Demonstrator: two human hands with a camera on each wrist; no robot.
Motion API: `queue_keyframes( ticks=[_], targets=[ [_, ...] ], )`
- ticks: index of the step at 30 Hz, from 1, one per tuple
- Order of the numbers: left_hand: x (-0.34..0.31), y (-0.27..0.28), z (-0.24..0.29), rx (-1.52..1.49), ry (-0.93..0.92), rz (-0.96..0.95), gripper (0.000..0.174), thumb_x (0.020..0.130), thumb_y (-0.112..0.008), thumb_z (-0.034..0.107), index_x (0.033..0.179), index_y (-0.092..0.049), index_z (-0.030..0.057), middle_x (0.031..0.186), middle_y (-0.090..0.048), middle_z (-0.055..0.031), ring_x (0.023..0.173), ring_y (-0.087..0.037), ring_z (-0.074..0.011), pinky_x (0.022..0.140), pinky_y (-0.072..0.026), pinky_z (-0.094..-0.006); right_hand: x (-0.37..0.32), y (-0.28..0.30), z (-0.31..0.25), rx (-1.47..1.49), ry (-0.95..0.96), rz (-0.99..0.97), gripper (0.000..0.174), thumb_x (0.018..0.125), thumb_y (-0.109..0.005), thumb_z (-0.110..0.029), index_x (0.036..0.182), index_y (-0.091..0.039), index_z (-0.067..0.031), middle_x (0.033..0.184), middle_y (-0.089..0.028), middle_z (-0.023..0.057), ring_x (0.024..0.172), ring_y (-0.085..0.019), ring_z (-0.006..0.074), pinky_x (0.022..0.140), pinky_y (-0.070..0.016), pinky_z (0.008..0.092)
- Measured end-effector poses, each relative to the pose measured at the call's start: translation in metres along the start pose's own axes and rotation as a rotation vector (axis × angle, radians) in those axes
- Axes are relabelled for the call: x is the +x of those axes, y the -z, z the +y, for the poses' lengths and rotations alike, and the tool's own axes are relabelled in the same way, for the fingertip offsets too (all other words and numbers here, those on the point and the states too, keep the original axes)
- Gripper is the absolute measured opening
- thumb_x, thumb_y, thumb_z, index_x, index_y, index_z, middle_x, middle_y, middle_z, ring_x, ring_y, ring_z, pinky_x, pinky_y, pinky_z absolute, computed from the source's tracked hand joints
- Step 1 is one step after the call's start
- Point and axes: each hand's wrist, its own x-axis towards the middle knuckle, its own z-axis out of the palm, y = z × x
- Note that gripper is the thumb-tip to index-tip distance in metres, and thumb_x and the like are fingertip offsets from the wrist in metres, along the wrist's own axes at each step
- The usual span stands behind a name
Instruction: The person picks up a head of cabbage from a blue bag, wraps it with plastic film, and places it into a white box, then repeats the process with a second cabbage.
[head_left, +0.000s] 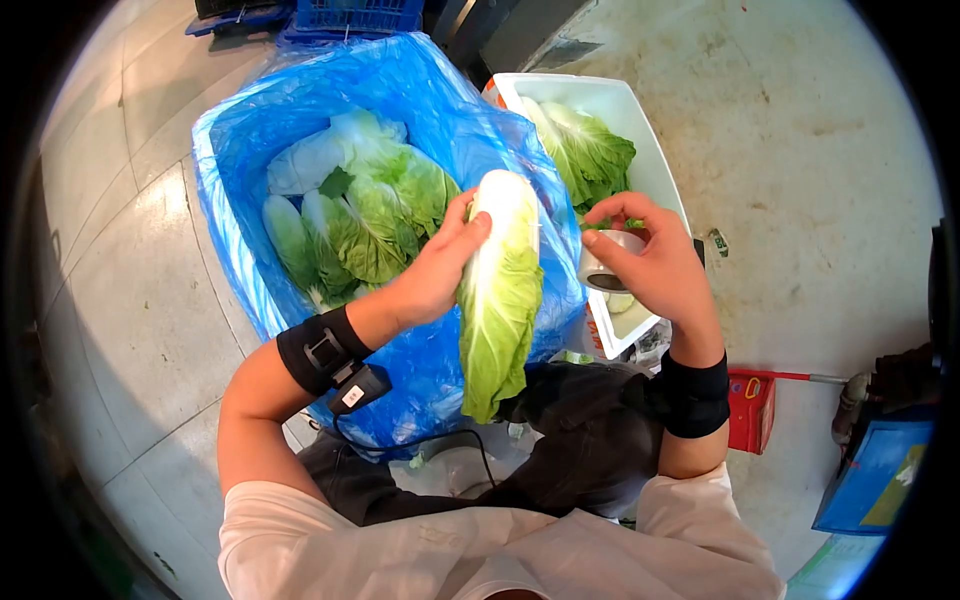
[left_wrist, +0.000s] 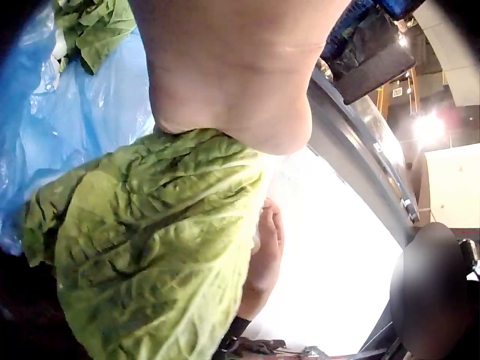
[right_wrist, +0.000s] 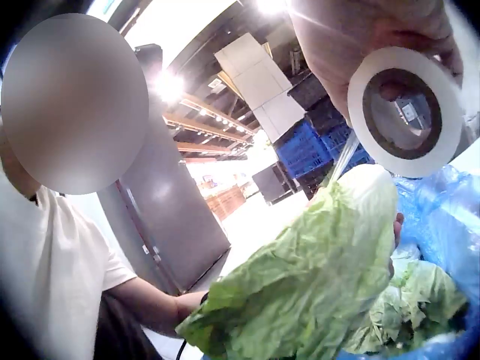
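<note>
My left hand (head_left: 447, 258) grips a napa cabbage (head_left: 503, 290) near its white base, which points up and away from me while the leafy end hangs toward my lap. In the left wrist view the green leaves (left_wrist: 161, 240) spread below the wrist. My right hand (head_left: 655, 255) holds a roll of tape (head_left: 608, 262) between thumb and fingers, just right of the cabbage. From the right wrist the roll (right_wrist: 360, 94) shows its brown core, and a thin translucent strip (right_wrist: 345, 159) runs from it down to the cabbage base.
A crate lined with a blue plastic bag (head_left: 240, 130) holds several cabbages (head_left: 375, 220). Beside it stands a white foam box (head_left: 645, 130) with more cabbage (head_left: 580, 150) inside. Blue crates (head_left: 360, 15) lie beyond, and a red dustpan (head_left: 750, 410) is on the floor at right.
</note>
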Motion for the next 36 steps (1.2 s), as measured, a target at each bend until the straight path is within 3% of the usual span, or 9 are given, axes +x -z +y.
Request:
queue_keyframes(
  ticks=[4, 7, 10, 15, 18, 20, 23, 30, 36],
  targets=[
    [0.003, 0.006, 0.007, -0.237, 0.073, -0.034, 0.055, 0.112, -0.038, 0.042, 0.155, -0.028, 0.0096, 0.141, -0.055, -0.0145, 0.122, -0.062, -0.026, 0.102, -0.0524, -0.0416, 0.002, 0.004, 0.006, 0.032, 0.069, 0.052, 0.02, 0.084, -0.081, -0.016, 0.099, -0.074, -0.0063, 0.087, -0.062, 0.0038, 0.084, -0.057, 0.0141, 0.076, -0.045, 0.0284],
    [0.006, 0.003, 0.013, -0.27, 0.203, -0.14, 0.074, 0.106, -0.029, 0.063, 0.154, -0.039, 0.0078, 0.136, -0.061, -0.022, 0.117, -0.065, -0.0331, 0.098, -0.0538, -0.0492, 0.004, 0.006, 0.006, 0.043, 0.083, 0.02, 0.025, 0.085, -0.081, -0.017, 0.107, -0.075, -0.007, 0.09, -0.064, 0.0037, 0.083, -0.057, 0.0128, 0.076, -0.0447, 0.0278],
    [0.002, -0.01, 0.03, -0.4, 0.162, -0.333, 0.071, 0.108, -0.028, 0.06, 0.155, -0.038, 0.0072, 0.14, -0.059, -0.0211, 0.12, -0.064, -0.029, 0.101, -0.0525, -0.0448, 0.006, -0.001, 0.011, 0.143, 0.058, -0.025, 0.029, 0.086, -0.082, -0.019, 0.111, -0.075, -0.0063, 0.098, -0.068, 0.0044, 0.085, -0.058, 0.0115, 0.076, -0.0451, 0.0265],
    [-0.003, -0.029, 0.044, -0.288, 0.094, -0.171, 0.071, 0.108, -0.029, 0.06, 0.155, -0.039, 0.0069, 0.142, -0.059, -0.0184, 0.121, -0.065, -0.0275, 0.099, -0.0544, -0.0438, 0.006, -0.004, 0.002, 0.444, -0.074, -0.102, 0.035, 0.089, -0.082, -0.022, 0.117, -0.073, -0.0015, 0.113, -0.071, 0.0085, 0.097, -0.064, 0.0106, 0.081, -0.0496, 0.0239],
    [-0.009, -0.03, 0.045, -0.242, 0.067, -0.195, 0.069, 0.108, -0.031, 0.057, 0.155, -0.039, 0.0066, 0.142, -0.06, -0.0159, 0.121, -0.065, -0.0256, 0.1, -0.0548, -0.0426, 0.007, -0.003, 0.002, 0.274, -0.005, -0.162, 0.046, 0.093, -0.078, -0.02, 0.132, -0.066, 0.002, 0.12, -0.07, 0.0094, 0.107, -0.065, 0.0109, 0.087, -0.0521, 0.0244],
    [-0.013, -0.038, 0.048, -0.296, 0.068, -0.158, 0.065, 0.109, -0.034, 0.054, 0.153, -0.04, 0.0069, 0.141, -0.06, -0.0141, 0.122, -0.064, -0.0239, 0.101, -0.0546, -0.0412, 0.004, -0.009, -0.002, 0.539, 0.02, -0.212, 0.059, 0.098, -0.071, -0.013, 0.15, -0.048, 0.0014, 0.125, -0.068, 0.0083, 0.109, -0.064, 0.0097, 0.092, -0.0516, 0.0259],
    [-0.01, -0.042, 0.048, -0.357, 0.032, -0.171, 0.063, 0.109, -0.037, 0.053, 0.151, -0.042, 0.0074, 0.139, -0.061, -0.0132, 0.121, -0.065, -0.0224, 0.102, -0.0541, -0.04, 0.002, -0.016, -0.007, 0.788, 0.043, -0.264, 0.067, 0.101, -0.065, -0.009, 0.159, -0.032, 0.0007, 0.128, -0.067, 0.0069, 0.108, -0.063, 0.009, 0.095, -0.0509, 0.0265],
    [-0.009, -0.046, 0.06, -0.252, 0.023, -0.153, 0.063, 0.109, -0.036, 0.054, 0.152, -0.041, 0.0079, 0.141, -0.06, -0.0131, 0.122, -0.064, -0.022, 0.102, -0.0538, -0.0399, 0.001, -0.009, -0.006, 0.833, -0.021, -0.306, 0.066, 0.103, -0.062, -0.008, 0.159, -0.029, 0.0024, 0.125, -0.069, 0.0091, 0.108, -0.065, 0.0098, 0.095, -0.0515, 0.0268],
    [-0.012, -0.041, 0.055, -0.442, 0.153, -0.217, 0.079, 0.105, -0.028, 0.068, 0.155, -0.038, 0.0079, 0.143, -0.058, -0.0121, 0.12, -0.064, -0.022, 0.102, -0.0536, -0.0402, 0.003, -0.008, -0.009, 0.764, -0.224, -0.273, 0.062, 0.101, -0.067, -0.014, 0.155, -0.04, 0.0012, 0.117, -0.072, 0.0074, 0.1, -0.065, 0.0085, 0.086, -0.0529, 0.0256]
  ],
)
